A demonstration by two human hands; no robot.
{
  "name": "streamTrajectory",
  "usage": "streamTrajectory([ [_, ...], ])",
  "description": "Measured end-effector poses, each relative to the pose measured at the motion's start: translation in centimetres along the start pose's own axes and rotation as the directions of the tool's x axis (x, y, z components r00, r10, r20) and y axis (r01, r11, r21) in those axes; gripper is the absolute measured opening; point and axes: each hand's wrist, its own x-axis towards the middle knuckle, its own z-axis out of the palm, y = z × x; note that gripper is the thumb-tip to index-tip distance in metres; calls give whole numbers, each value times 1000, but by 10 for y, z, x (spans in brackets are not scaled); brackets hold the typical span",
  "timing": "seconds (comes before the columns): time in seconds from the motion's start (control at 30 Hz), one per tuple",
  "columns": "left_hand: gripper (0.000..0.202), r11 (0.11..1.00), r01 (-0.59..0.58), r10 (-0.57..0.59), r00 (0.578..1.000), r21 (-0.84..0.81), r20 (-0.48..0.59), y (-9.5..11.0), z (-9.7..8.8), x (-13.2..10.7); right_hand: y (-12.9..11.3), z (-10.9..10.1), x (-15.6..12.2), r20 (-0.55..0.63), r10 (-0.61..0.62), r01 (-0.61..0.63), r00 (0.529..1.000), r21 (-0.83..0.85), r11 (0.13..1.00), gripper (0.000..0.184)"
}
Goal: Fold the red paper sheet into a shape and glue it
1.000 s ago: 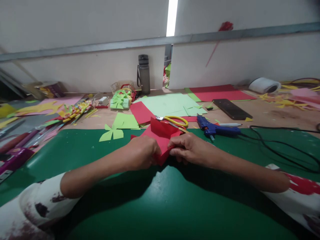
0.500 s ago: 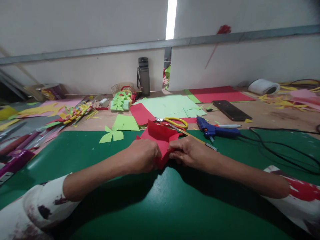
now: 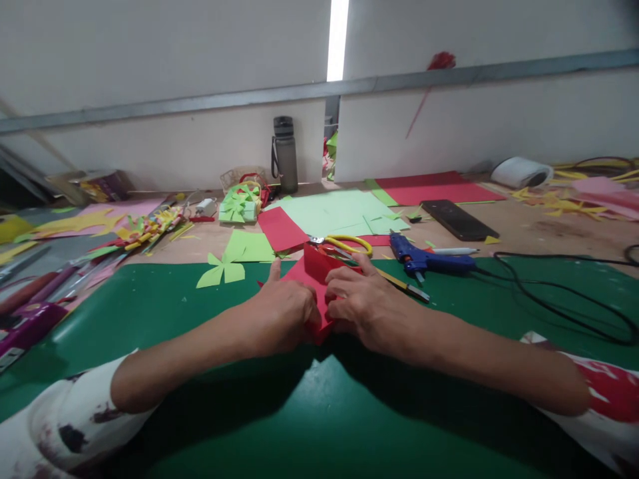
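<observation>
A creased sheet of red paper is held between my two hands, over the green mat. My left hand is closed on its left side, with the thumb sticking up. On the right side, my right hand grips the paper with bent fingers. Both hands cover much of the sheet, so its full shape is hidden. Just behind it lie yellow-handled scissors and a yellow cutter knife. A blue glue gun rests to the right of my right hand.
Light green paper petals lie to the left. Pale green sheets and a red sheet are at the back, near a grey bottle. A phone and a black cord are on the right.
My right hand has shifted its hold, its fingers now curled further over the red paper. My left thumb has lifted, and the paper looks more folded inward.
</observation>
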Motion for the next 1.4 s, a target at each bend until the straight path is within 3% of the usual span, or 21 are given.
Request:
streamTrajectory([
  [0.17,17,998,-23,28,997,-66,77,1,-8,0,4,6,4,40,46,-50,998,102,994,18],
  [0.43,17,988,-58,52,998,144,46,2,-4,5,0,-1,7,145,79,-96,986,119,988,26],
  [0.67,22,991,-32,20,995,133,93,7,-11,4,-1,-2,6,97,63,-75,993,127,989,25],
  [0.8,21,994,-26,16,995,111,94,6,-9,3,-3,-4,7,130,89,-103,987,100,990,25],
  [0.93,18,997,-19,28,994,-80,109,-3,-12,0,-1,-2,6,116,92,-109,989,148,983,21],
  [1.07,14,918,0,56,990,-396,130,-23,-16,4,7,-4,2,109,103,-128,989,260,957,19],
  [1.2,14,872,-10,68,993,-489,101,-37,-27,9,15,-17,-1,155,89,-144,984,389,910,26],
  [1.4,16,773,-88,183,979,-629,88,-36,-50,11,25,-33,-3,217,83,-211,973,680,702,34],
])
